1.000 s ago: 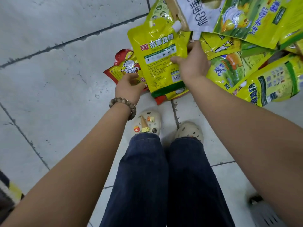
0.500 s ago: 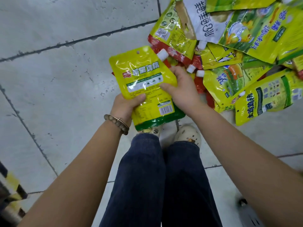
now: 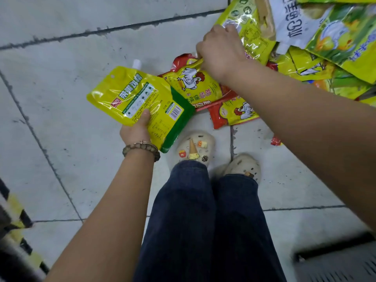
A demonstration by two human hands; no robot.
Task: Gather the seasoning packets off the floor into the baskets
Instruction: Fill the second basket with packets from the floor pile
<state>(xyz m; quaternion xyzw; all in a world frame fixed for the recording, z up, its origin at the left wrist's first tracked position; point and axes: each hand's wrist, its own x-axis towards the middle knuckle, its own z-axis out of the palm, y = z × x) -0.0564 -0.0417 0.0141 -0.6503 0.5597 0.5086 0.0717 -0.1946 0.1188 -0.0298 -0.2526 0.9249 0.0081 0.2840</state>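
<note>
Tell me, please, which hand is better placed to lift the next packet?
The right hand: it is at the pile, fingers curled on the top of the chicken packet. The left hand holds a yellow pouch.

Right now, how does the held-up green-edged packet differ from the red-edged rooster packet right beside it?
The green-edged packet is held off the floor; the red-edged rooster packet lies on it. The green-edged packet shows a barcode and fine print; the red-edged rooster packet a rooster picture. Both are glossy and mainly yellow.
</note>
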